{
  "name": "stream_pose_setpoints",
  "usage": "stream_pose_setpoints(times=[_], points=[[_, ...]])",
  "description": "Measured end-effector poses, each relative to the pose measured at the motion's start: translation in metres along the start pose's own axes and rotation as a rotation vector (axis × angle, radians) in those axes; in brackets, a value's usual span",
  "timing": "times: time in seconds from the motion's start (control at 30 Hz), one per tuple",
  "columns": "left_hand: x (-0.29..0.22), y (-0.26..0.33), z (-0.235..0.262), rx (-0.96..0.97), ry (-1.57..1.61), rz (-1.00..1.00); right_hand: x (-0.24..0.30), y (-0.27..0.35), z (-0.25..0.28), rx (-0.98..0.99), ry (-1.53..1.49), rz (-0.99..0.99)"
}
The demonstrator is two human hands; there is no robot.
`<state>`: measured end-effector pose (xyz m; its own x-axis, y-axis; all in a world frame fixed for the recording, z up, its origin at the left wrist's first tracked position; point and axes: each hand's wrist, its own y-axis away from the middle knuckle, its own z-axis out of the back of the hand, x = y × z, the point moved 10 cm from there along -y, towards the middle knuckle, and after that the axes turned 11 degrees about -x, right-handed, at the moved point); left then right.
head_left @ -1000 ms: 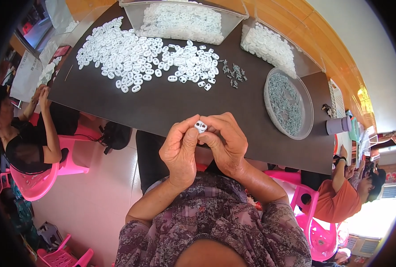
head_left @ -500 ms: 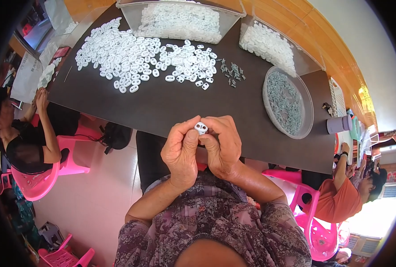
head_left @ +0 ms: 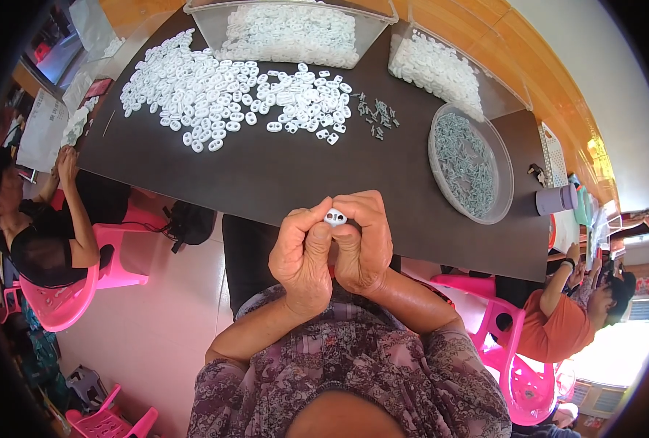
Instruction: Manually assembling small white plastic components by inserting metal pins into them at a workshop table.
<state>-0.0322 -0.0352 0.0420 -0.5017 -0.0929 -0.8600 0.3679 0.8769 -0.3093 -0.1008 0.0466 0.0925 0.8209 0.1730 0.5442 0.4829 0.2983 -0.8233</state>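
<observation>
Between my fingertips, just over the table's near edge, is a small white oval plastic piece with two holes. My left hand pinches it from the left, thumb and forefinger closed. From the other side my right hand presses on it, with thumb and fingers curled in. Farther back on the table lie a large heap of like white two-hole pieces and a smaller heap. A few small grey metal-looking parts lie loose beside the smaller heap.
A clear bin of white pieces and a second bin stand at the back. To the right sit a round tub of grey parts and a lilac cup. People sit at left and right on pink chairs.
Both hands stay pinched on the white piece, which has shifted slightly right and down and turned a little. The heaps and bins appear shifted slightly with the view.
</observation>
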Motion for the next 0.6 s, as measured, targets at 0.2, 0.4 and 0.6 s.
stream_pose_setpoints(times=[0.2,0.4,0.6], points=[[-0.010,0.000,-0.001,-0.008,-0.114,-0.177,0.003,0.001,0.001,-0.045,-0.002,0.074],[-0.014,0.000,0.000,-0.036,-0.180,-0.225,0.009,-0.001,0.001,-0.041,0.010,0.123],[-0.012,0.001,0.003,-0.021,-0.215,-0.249,0.002,0.004,-0.001,-0.052,-0.036,0.022]])
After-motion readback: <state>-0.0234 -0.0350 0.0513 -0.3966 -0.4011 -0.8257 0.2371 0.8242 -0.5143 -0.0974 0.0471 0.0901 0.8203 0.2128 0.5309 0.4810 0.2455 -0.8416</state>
